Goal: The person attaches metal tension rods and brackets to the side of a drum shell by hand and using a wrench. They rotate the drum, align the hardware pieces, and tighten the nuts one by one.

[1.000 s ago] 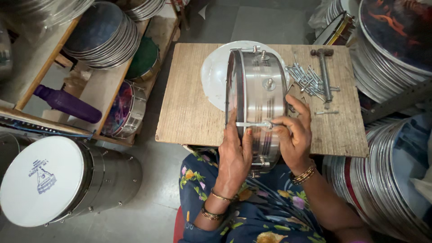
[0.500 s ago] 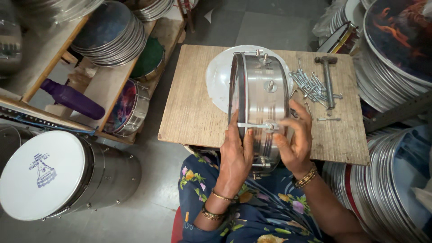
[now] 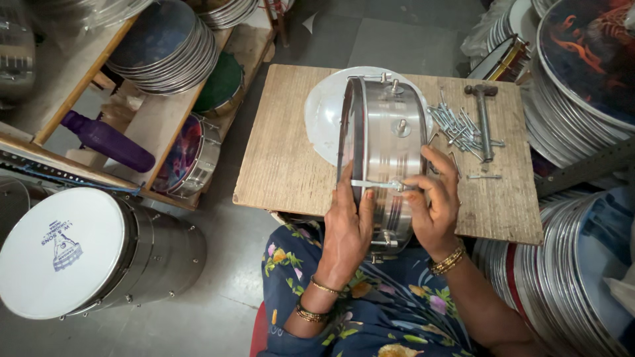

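- Fingers of the left hand are pressed flat against the steel drum shell, thumb on a thin metal rod.
- The rod's other end is pinched by the right hand.
- The shell is stood on edge on the wooden board, over a white drumhead.
- A pile of bolts and a hammer are seen just beside it.

Steel drum shell on edge on wooden board. Left hand steadies rim, right hand pinches tension rod w/ fingertips. Rods & hammer just beside.
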